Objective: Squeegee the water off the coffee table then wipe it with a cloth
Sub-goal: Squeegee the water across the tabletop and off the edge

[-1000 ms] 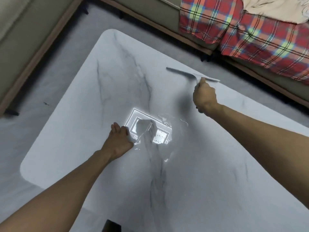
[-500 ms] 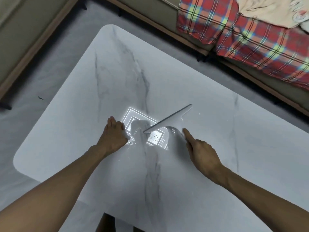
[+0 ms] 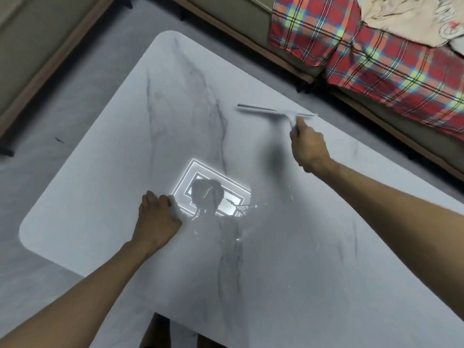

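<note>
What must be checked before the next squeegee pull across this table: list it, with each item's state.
1. Right hand grips the squeegee handle: ok.
2. Blade set beyond the water, near the far edge: ok.
3. Blade flat on the coffee table: cannot tell, blurred.
4. Left hand outside the blade's path: ok, it rests left of the water.
5. Table dry: not ok, water sits mid-table.

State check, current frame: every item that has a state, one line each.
coffee table: wet patch mid-top
water: puddle and streaks beside the lamp reflection
squeegee: held by handle, blade near far edge, table contact unclear
right hand: grips squeegee handle
left hand: fingers curled, rests on table, nothing seen in it
plaid blanket: draped over sofa
</note>
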